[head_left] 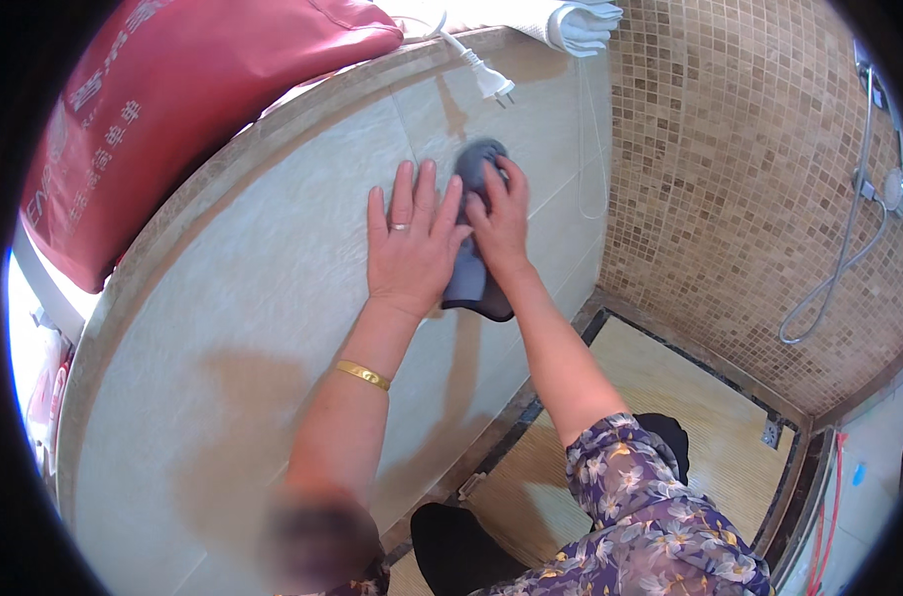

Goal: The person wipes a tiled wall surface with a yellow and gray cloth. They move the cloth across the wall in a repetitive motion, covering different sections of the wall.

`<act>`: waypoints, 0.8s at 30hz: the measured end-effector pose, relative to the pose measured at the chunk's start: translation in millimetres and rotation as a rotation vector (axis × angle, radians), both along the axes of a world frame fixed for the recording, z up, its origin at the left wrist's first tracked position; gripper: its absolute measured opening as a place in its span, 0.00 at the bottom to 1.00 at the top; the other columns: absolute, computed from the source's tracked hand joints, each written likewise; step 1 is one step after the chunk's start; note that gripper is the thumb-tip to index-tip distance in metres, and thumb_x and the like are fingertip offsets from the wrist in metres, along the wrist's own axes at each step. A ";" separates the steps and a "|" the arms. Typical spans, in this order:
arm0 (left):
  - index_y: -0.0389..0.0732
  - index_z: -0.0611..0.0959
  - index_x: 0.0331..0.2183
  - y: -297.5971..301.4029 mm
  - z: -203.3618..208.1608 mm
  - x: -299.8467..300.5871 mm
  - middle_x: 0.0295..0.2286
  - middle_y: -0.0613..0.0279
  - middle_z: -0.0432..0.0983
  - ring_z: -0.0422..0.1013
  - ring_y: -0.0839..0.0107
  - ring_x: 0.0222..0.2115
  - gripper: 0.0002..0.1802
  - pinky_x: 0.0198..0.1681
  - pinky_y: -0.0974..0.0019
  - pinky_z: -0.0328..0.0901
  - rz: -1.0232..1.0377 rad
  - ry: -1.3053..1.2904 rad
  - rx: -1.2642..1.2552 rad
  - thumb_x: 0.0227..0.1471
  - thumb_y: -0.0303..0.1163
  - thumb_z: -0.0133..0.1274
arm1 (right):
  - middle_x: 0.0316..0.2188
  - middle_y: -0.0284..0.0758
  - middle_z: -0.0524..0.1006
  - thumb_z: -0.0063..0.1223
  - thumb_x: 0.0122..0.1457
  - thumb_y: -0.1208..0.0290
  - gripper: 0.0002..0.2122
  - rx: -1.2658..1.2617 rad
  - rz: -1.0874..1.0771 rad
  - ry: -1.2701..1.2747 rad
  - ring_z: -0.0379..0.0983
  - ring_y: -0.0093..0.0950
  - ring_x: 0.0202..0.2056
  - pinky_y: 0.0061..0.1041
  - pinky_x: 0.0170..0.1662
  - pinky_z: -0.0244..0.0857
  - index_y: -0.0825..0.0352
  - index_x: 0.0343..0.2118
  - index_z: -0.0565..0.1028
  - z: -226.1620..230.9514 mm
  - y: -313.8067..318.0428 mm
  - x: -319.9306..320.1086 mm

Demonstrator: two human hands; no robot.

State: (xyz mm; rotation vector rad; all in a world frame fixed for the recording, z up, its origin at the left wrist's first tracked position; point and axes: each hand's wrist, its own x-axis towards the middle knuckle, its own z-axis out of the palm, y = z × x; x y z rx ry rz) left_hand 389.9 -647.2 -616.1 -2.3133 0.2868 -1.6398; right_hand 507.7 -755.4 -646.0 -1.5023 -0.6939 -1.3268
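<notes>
A dark blue-grey cloth (pixel 468 275) with a black edge lies against the pale tiled wall (pixel 273 219), bunched at its upper end and hanging loose below. My right hand (pixel 501 214) grips the bunched part with curled fingers and presses it to the tile. Just left of it, my left hand (pixel 412 238) rests flat on the wall, fingers stretched out and a ring on one. The left thumb reaches over to the cloth's side. A gold bracelet (pixel 363 374) circles my left wrist.
Above the wall's ledge (pixel 223 149) lie a large red bag (pixel 203 89) and a rolled white towel (pixel 579 25). A white cord's plug (pixel 491 83) dangles over the tiles. At right, a shower hose (pixel 849 248) hangs on the brown mosaic wall (pixel 710 149).
</notes>
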 end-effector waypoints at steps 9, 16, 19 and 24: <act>0.55 0.71 0.59 2.5 -21.1 27.4 0.63 0.60 0.57 0.53 0.59 0.64 0.34 0.66 0.46 0.45 -0.094 0.154 0.104 0.50 0.47 0.55 | 0.60 0.44 0.64 0.49 0.59 0.62 0.20 -0.237 -0.059 -0.080 0.58 0.47 0.61 0.46 0.61 0.51 0.67 0.52 0.73 -41.6 2.7 3.1; 0.56 0.71 0.59 -4.8 -14.5 40.7 0.63 0.65 0.58 0.52 0.61 0.65 0.34 0.66 0.43 0.43 -0.053 0.225 0.166 0.50 0.47 0.55 | 0.62 0.47 0.61 0.50 0.57 0.68 0.23 0.000 -0.071 0.069 0.55 0.49 0.63 0.55 0.61 0.48 0.69 0.56 0.67 -110.5 5.8 25.4; 0.56 0.71 0.59 -2.4 -16.5 36.0 0.63 0.65 0.58 0.51 0.62 0.65 0.34 0.66 0.43 0.42 -0.043 0.238 0.138 0.49 0.48 0.56 | 0.61 0.48 0.62 0.51 0.55 0.69 0.22 -0.133 0.059 0.009 0.57 0.50 0.62 0.55 0.60 0.50 0.70 0.54 0.69 -87.8 21.5 -9.6; 0.56 0.71 0.59 -15.4 -7.7 42.5 0.63 0.65 0.58 0.51 0.61 0.65 0.36 0.66 0.43 0.42 -0.005 0.242 0.180 0.48 0.49 0.57 | 0.59 0.50 0.65 0.51 0.56 0.69 0.20 0.047 -0.086 0.124 0.58 0.50 0.61 0.50 0.62 0.52 0.72 0.51 0.71 -87.5 -8.0 47.8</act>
